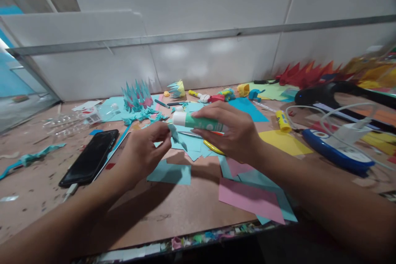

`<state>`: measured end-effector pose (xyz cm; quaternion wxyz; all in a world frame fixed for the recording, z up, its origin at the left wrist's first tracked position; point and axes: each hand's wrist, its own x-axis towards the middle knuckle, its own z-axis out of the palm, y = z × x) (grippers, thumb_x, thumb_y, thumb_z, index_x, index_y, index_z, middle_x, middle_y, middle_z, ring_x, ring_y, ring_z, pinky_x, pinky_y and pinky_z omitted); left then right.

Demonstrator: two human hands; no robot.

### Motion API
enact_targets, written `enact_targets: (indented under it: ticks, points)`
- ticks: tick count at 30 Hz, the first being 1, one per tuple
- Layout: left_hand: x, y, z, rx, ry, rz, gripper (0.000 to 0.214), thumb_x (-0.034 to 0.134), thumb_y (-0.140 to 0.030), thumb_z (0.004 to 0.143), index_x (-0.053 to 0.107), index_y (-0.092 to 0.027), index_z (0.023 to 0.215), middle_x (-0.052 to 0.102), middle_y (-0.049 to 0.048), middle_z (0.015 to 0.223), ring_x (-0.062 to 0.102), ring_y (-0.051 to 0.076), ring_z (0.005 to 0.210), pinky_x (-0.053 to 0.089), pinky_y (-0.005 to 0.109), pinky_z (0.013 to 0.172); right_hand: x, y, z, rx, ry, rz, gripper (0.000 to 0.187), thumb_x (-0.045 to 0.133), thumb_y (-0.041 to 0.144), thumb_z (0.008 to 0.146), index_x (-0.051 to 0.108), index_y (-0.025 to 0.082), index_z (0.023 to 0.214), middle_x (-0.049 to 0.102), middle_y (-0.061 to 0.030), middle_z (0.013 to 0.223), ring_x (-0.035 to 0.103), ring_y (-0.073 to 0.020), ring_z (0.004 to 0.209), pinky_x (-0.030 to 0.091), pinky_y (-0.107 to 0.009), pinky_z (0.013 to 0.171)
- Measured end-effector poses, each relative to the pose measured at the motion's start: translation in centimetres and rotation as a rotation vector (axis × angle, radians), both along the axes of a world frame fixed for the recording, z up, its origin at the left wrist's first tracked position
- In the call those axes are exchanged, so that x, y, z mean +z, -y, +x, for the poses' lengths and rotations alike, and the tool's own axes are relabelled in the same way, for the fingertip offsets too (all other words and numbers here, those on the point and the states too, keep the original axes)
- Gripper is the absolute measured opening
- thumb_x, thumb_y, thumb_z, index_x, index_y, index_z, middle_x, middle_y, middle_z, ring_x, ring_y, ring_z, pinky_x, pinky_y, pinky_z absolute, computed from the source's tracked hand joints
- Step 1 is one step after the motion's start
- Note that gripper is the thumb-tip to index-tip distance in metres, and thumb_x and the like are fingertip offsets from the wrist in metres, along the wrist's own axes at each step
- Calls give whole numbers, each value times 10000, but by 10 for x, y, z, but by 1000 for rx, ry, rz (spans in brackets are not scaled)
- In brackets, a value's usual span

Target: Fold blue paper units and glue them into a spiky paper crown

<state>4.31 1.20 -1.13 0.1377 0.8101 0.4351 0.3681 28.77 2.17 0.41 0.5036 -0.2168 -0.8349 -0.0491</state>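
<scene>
Where the green tube (pixel 201 123) was: above the worktop (pixel 139 218), nearly level in the right hand (pixel 236 132), its white end toward the left hand (pixel 148 148).
Right hand: closed round the tube's green barrel, leaving the white end free.
Left hand: pinching a small blue paper piece (pixel 176 135) by its upper part, just beside the white end; whether the two touched could not be told.
Tube's handling: probably light, firm-walled and smooth enough to roll or slip; the middle of the barrel seemed the surest hold.
Paper's handling: probably almost weightless, soft and easily creased or torn; a gentle fingertip pinch at one edge suited it.
Near side: a blue paper rectangle (pixel 170 174) and a pink sheet (pixel 251 199) lay flat.
Left side: a black phone (pixel 91 156) rested near the left forearm.
Back: a spiky blue paper model (pixel 136 98) stood near the white panels (pixel 213 62).
</scene>
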Motion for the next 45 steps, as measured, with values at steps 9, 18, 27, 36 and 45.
enact_targets:
  ticks: [9, 18, 27, 36, 45]
  points:
    - [3, -2, 10, -6, 503, -382, 213, 710, -361, 856, 698, -166, 942, 782, 46, 853, 747, 198, 805, 604, 331, 809, -3, -1, 0, -24, 225, 63, 174, 639, 165, 941, 697, 182, 1104, 716, -92, 1041, 660, -206, 930, 560, -353, 802]
    - [6, 5, 15, -43, 149, -275, 208, 588, -312, 917, 744, -211, 1010, 782, 28, 940, 716, 217, 865, 550, 312, 796, 0, 7, -7, -57, 241, 85, 163, 588, 178, 977, 697, 145, 1093, 723, -114, 1015, 678, -208, 909, 557, -337, 780]
    - [11, 5, 12, 78, -21, -74, 188, 550, -312, 920, 631, -211, 784, 589, -28, 674, 542, 149, 647, 414, 224, 580, -1, 8, -6, -23, 274, 24, 160, 570, 209, 995, 704, 174, 1075, 716, -91, 985, 661, -195, 886, 542, -321, 767]
    - [2, 3, 7, 49, -158, -39, 203, 508, -308, 943, 647, -203, 837, 602, -27, 687, 518, 142, 632, 404, 241, 600, 1, 7, -9, -114, 227, 77, 183, 559, 158, 976, 699, 182, 1092, 724, -94, 1045, 662, -213, 928, 526, -342, 795]
    - [3, 5, 19, -136, 445, -629, 218, 660, -336, 882, 724, -160, 994, 783, 77, 968, 732, 210, 897, 579, 337, 880, -9, -28, 26, -697, 422, -221, 288, 665, 405, 923, 741, 189, 1098, 757, -117, 903, 664, -298, 867, 446, -407, 786]
